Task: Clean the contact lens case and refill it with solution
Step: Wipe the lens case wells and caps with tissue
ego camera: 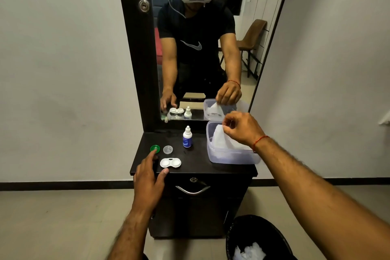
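Lens case (170, 162), white with both wells uncovered, lies flat near the front edge of the dark surface (200, 167), its wells side by side. Just behind it and apart from it sit two caps: a green cap (155, 148) to the left and a clear cap (168, 149) beside it.

The left hand (148, 177) reaches in from the front left with its fingers straight. Its grip is wide open and has hold of nothing. The index fingertip rests on the green cap and the thumb lies just beside the case's front left rim. Whether the thumb touches the case I cannot tell.

Farther back, near the middle of the surface, a small solution bottle (187, 137) stands upright, white with a blue label and its pointed cap on. To its right a translucent plastic tub (232, 159) takes up the right end of the surface, with a white tissue (219, 138) rising out of it. The right hand (240, 127) hovers over the tub, its grip closed in a pinch of thumb and fingertips on the tissue's upper edge. A red thread (260, 140) circles that wrist.

Behind the surface a tall mirror (200, 59) reflects the case, bottle, tub and both hands. Below the surface's front edge is a curved metal handle (192, 190). On the floor at the right stands a black bin (253, 224) with crumpled white paper (250, 251) inside.
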